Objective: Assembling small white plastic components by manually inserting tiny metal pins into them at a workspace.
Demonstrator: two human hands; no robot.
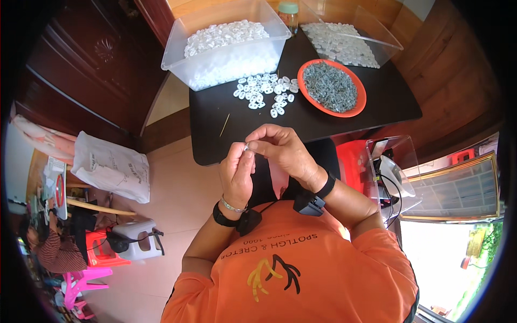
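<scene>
A home used for small piecework; a dark carved wooden door [91, 64] and tiled floor [172, 194] flank a low black desk [226, 140]; tubs [226, 48] of white rings fill its far edge; plastic stools [99, 253] stand on the floor.

On the counter [226, 145]: tub [226, 46] at far left, tray [353, 37] at far right, jar [289, 15] between them. Round dish [332, 88] before the tray; loose rings [265, 92] left of it, before the tub. Thin stick [224, 125] nearer, left. Left hand [237, 175] and right hand [283, 151] together at the near edge, fingers [257, 148] touching a small piece [246, 147].
</scene>
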